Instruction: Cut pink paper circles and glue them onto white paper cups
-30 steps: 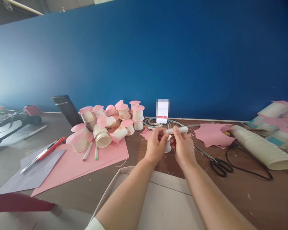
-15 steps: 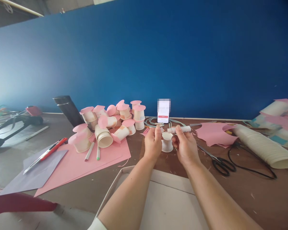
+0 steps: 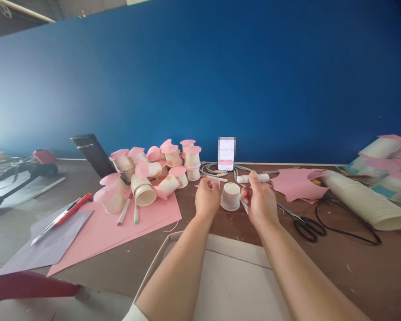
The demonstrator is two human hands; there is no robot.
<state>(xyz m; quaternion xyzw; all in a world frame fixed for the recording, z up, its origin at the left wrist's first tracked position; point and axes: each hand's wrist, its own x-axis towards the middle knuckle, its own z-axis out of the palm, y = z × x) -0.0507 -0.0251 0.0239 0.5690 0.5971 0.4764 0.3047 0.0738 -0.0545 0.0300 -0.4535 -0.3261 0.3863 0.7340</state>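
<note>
My right hand is closed around a white glue stick, held level with the thumb on top. Curled fingers hide what my left hand grips, if anything. A small pink paper piece shows just past its fingertips; I cannot tell if they touch it. Between my hands a white paper cup stands upside down on the table, apart from both. Under my right hand part of a thin white object is visible.
Left are several cups with pink paper tops, pink sheets, a red cutter and a black flask. Behind stands a phone with cables. Right lie scissors and stacked cups. A cardboard box is in front.
My hands have moved apart. The left hand has dropped to the left of the cup, and the glue stick has shifted slightly right. The cup now shows fully between them.
</note>
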